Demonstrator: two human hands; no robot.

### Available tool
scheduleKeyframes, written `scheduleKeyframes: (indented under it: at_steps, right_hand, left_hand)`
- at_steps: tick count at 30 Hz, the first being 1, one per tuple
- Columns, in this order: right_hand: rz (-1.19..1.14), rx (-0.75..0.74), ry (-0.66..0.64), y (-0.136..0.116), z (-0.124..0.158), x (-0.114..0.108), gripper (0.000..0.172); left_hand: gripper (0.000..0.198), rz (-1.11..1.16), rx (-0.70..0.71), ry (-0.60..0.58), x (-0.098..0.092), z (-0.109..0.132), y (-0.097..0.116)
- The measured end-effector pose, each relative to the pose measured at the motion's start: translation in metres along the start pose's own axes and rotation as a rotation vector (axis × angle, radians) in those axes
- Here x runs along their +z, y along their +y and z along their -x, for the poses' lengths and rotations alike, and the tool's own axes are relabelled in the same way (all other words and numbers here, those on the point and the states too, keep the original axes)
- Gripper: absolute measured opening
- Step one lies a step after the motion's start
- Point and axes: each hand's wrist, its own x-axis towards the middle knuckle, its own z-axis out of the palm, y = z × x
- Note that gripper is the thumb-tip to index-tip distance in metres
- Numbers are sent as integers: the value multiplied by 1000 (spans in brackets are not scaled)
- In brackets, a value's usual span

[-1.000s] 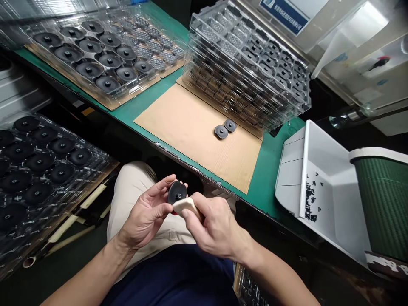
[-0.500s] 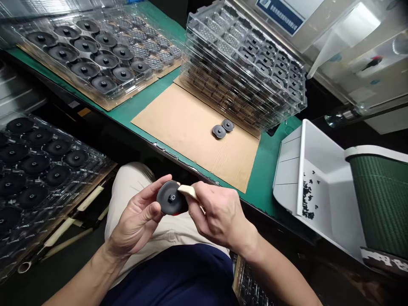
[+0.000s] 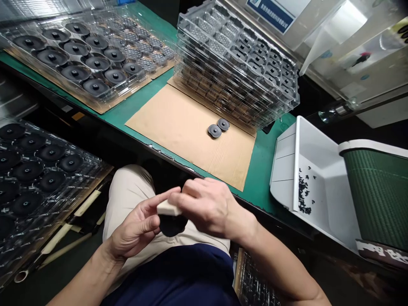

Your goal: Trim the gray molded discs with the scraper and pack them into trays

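Observation:
My left hand [image 3: 135, 229] grips a round black disc [image 3: 172, 225] over my lap, fingers curled round its edge. My right hand [image 3: 208, 208] pinches a pale beige tool [image 3: 168, 208] and presses it against the top of the disc, covering most of it. Two more grey-black discs [image 3: 218, 128] lie side by side on the cardboard sheet [image 3: 178, 123] on the green bench.
A tall stack of clear blister trays [image 3: 239, 68] stands behind the cardboard. A tray of black discs [image 3: 79, 63] lies at the back left, another [image 3: 35, 170] at my left. A white bin [image 3: 318, 187] with black scraps and a green ribbed container [image 3: 379, 195] stand at the right.
My right hand has swung the beige tool from the disc's right edge over its top. The disc has tilted down, so its face is now mostly hidden.

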Motion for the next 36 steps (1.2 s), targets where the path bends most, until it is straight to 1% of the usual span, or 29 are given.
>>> scheduleKeyframes:
  at_steps: [2,3,5,7,8,10,11,13,15,17,19,20,22,23,26,28,30,32,33,35,36]
  right_hand:
    - [-103,85,112,28,3,5,25]
    - [-150,163,180,44,7,9,25]
    - [-213,376,311,80,19,17,28]
    - [-195,636,406,114,35,27,35]
    - [-165,743,441,129,44,31,39]
    - [-112,865,488,151,60,40,45]
    - [-94,891,503,158,66,45,47]
    - [-59,916,525,166,75,52,48]
    - [-16,918,538,167,78,58,46]
    - [21,899,541,166,76,62,42]
    - [47,875,540,164,73,64,38]
    - [55,866,539,164,72,65,36]
    - [66,857,534,164,70,64,33]
    - [69,857,532,164,70,64,32]
    - [62,861,527,162,70,62,32]
    - [38,851,539,160,71,61,32]
    - [14,835,552,160,73,61,32]
    - [27,833,542,161,75,64,33]
    - [48,843,536,163,77,67,35]
    - [91,851,530,168,79,72,38]
    - [107,851,532,170,80,74,40]
  left_hand:
    - [60,17,28,8,8,-4,3]
    - [57,32,38,15,12,-6,5]
    - [48,74,38,53,19,-12,9]
    - [44,95,16,137,23,-17,11]
    - [42,90,-4,189,24,-19,11]
    - [46,53,-44,270,24,-22,11]
    - [52,27,-50,293,24,-23,10]
    - [64,-47,-44,314,24,-25,6]
    - [69,-157,-27,313,25,-27,2]
    - [64,-292,-25,300,25,-31,-3]
    - [48,-406,-58,293,26,-36,-7]
    - [42,-442,-89,309,27,-38,-9]
    - [46,-459,-133,376,28,-45,-11]
    - [48,-442,-126,416,29,-49,-11]
    - [53,-333,-9,524,34,-59,-11]
    - [62,-268,81,578,37,-63,-9]
    - [61,-263,172,621,38,-65,-4]
    - [52,-324,278,657,35,-68,5]
    - [48,-391,338,676,32,-69,12]
    - [42,-580,456,719,23,-74,34]
    - [42,-683,511,744,17,-77,50]
